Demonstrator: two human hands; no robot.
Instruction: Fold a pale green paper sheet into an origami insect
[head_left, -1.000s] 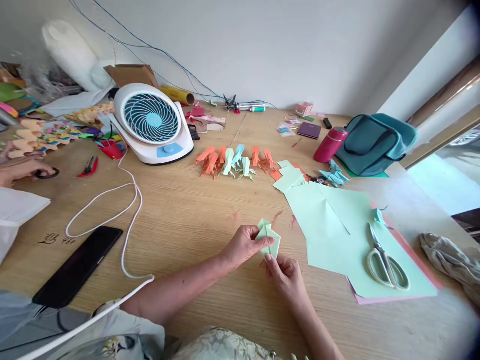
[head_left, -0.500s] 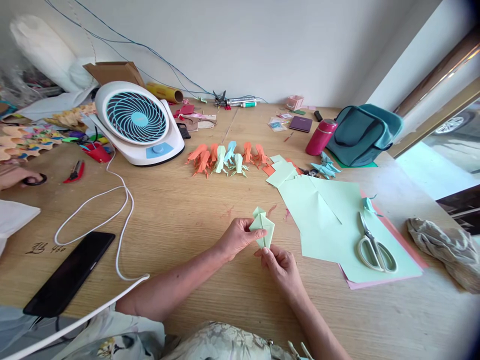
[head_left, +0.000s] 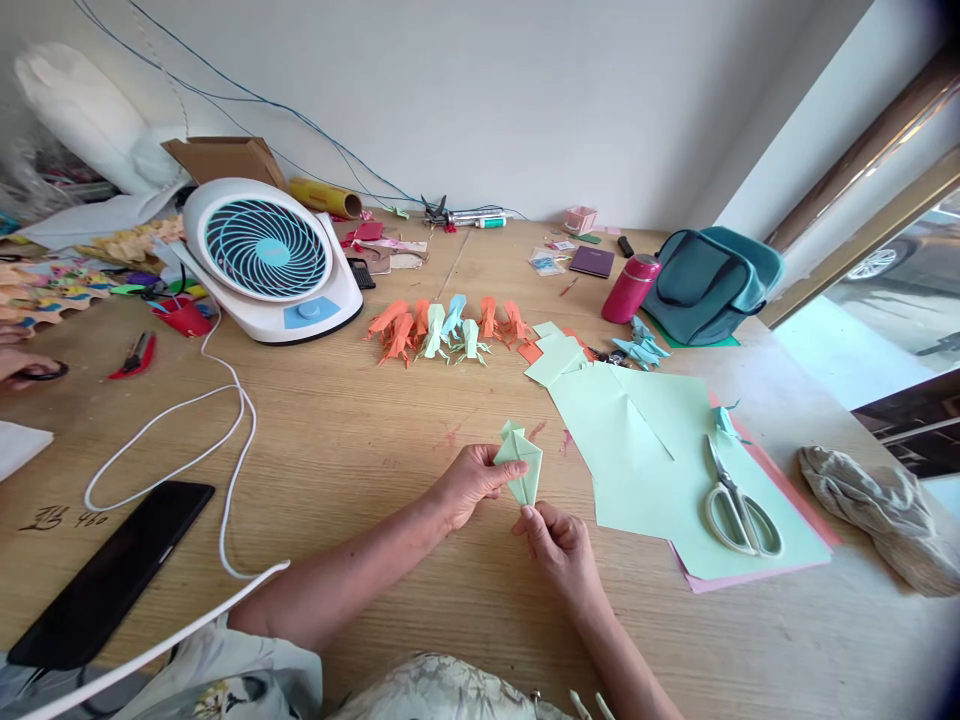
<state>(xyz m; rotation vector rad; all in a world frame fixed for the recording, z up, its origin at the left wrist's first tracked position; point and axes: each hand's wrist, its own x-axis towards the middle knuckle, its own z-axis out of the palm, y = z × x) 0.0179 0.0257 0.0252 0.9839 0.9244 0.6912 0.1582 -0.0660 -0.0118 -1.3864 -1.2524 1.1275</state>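
A folded piece of pale green origami paper (head_left: 530,462) is held between both hands above the wooden table. My left hand (head_left: 478,482) pinches it from the left, thumb lying across its front. At its narrow lower tip, my right hand (head_left: 559,540) grips the paper between thumb and fingers. Beyond the hands stands a row of folded paper figures in orange, light green and blue, among them a green figure (head_left: 470,342). Right of my hands lie pale green paper sheets (head_left: 637,480), with white-handled scissors (head_left: 739,510) on top.
A white fan (head_left: 270,260) stands back left, its white cable (head_left: 244,420) looping toward a black phone (head_left: 112,575). Another person's hand (head_left: 30,368) is at the left edge. A pink bottle (head_left: 631,290), a teal bag (head_left: 709,290) and a crumpled cloth (head_left: 874,515) are at the right.
The view has shifted slightly, so everything sits a little further left and lower. Both hands still hold the folded paper; its lower end looks narrower now.
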